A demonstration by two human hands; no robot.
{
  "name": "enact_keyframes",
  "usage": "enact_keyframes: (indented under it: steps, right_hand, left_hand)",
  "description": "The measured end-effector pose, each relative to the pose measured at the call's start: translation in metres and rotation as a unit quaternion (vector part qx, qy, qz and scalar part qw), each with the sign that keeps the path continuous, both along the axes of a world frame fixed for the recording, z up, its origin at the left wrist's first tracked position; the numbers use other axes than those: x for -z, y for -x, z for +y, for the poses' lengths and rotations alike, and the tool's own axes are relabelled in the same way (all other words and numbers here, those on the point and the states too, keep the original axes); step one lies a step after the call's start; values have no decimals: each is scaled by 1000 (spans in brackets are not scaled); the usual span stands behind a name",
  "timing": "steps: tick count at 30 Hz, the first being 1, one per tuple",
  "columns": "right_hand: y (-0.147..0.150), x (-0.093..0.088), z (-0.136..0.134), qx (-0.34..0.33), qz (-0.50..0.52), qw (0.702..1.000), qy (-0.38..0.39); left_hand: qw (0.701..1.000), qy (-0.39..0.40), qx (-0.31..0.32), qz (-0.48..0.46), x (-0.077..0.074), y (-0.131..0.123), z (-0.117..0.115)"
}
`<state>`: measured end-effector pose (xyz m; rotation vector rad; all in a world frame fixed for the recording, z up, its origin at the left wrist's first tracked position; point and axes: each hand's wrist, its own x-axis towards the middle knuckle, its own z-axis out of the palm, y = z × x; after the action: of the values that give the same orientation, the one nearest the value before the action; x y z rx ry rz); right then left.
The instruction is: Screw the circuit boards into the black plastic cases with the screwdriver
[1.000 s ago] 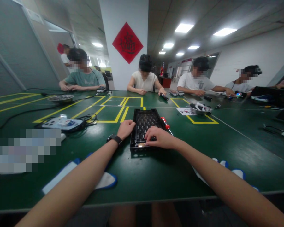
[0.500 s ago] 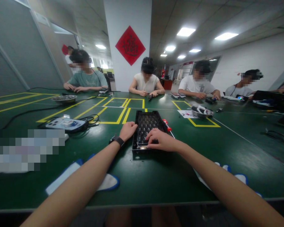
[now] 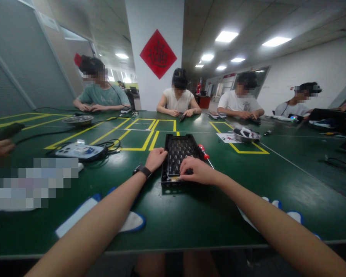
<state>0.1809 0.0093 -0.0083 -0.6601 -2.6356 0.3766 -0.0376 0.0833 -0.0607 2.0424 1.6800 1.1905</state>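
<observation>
A black rectangular plastic case (image 3: 180, 148), its inside covered with rows of small pale-edged slots, lies before me on the green table (image 3: 173, 219). My left hand (image 3: 156, 159) is closed against its left wall, with the fingertips partly hidden at the edge. Over the near end, my right hand (image 3: 194, 169) is bent in a pinch beside a small yellowish part (image 3: 173, 179) in the case. Whatever the pinch holds is too small to make out. Right of the case lies a screwdriver (image 3: 203, 151) with a red handle.
White-and-blue gloves (image 3: 134, 222) lie under my left forearm, another glove (image 3: 294, 219) by my right. A phone (image 3: 80, 151) with cables is at left. Metal bowls (image 3: 78, 120) stand farther off. Several people sit opposite; another person's hand (image 3: 0, 148) holds a dark object at far left.
My right hand has shifted slightly, showing more of the yellowish part. My left hand stays at the case wall. Another person's hand with a dark object has come into view at left.
</observation>
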Motion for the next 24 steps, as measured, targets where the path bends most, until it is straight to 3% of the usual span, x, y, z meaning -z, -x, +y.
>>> enact_keyframes:
  steps: [14,24]
  right_hand:
    - [0,-5,-1,-53,7,999,12]
    - [-1,-3,-1,-13,-19,999,22]
  left_hand:
    - [1000,-4,2,2,2,1,2]
    - [1000,8,0,0,-1,1,-1]
